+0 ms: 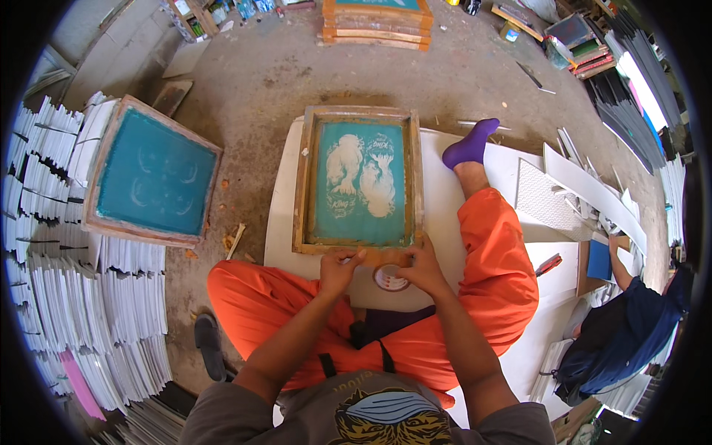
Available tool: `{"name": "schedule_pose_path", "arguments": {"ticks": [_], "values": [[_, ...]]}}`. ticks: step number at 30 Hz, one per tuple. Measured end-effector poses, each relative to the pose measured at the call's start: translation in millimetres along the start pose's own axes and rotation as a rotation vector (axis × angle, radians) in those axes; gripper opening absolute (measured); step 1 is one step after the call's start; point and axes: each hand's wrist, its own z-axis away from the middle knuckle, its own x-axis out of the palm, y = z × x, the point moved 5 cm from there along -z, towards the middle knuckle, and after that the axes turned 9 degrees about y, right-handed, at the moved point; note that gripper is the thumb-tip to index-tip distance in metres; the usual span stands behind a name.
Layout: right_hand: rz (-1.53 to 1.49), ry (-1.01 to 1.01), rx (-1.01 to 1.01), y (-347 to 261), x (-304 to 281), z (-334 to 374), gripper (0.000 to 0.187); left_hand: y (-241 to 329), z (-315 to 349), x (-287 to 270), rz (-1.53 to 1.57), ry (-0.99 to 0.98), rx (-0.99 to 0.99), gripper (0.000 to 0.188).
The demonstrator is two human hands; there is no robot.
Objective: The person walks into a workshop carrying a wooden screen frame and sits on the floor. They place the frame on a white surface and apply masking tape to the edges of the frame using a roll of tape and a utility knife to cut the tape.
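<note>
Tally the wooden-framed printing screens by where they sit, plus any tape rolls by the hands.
Screen on the white board, both hands on its near edge: 1
Screen resting on the paper stacks at left: 1
Stack of frames on the floor at top: 1 stack, frames too foreshortened to count
Tape roll between left hand and right hand: 1
Total: 4

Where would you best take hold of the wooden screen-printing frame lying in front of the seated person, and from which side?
Grip the wooden screen-printing frame by its two long side rails, one hand coming from each side. It lies flat on the white board; the rails are bare wood, while the teal mesh is thin and the near rail is occupied by the left hand and right hand.
</note>
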Motion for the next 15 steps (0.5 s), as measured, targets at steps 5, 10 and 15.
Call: {"name": "schedule_pose_path", "arguments": {"ticks": [5,10,15], "values": [[0.47,-0.289,-0.295,-53,35,-32,0.06,-2,-11,-30,-0.254,0.103,0.284,0.025],[0.28,-0.705,-0.207,-61,71,-55,0.058,22,-14,-62,-0.311,0.161,0.212,0.026],[0.152,-0.656,-0.159,-64,74,-43,0.06,18,-25,-86,-0.397,0.084,0.184,0.028]]}}
